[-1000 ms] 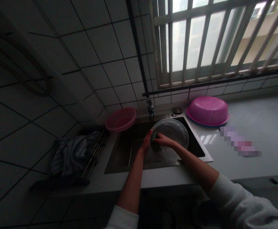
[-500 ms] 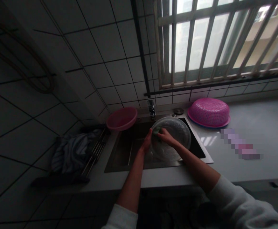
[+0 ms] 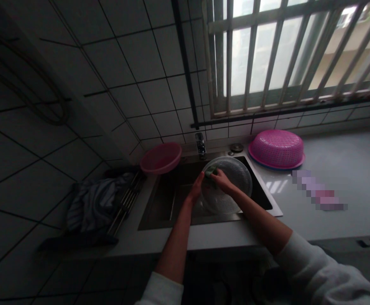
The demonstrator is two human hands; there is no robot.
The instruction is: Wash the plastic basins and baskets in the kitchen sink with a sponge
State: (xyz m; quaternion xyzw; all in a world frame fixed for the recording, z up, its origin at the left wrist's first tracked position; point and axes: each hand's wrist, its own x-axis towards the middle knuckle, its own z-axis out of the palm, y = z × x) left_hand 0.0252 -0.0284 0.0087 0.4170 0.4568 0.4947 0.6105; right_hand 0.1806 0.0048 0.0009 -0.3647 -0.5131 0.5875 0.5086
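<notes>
The colander sits in the right part of the sink, at its near-middle. The left hand has its grip on the colander's left edge, though its fingertips are hidden. The right hand pinches a green pad against the colander's inside, near that same edge; scrubbing looks to be underway. How much of the mesh is done cannot be told, and nothing marks the work as finished. The tap stands behind the sink; a basin rests at its back left corner, an upturned basket on the bench to its right.
</notes>
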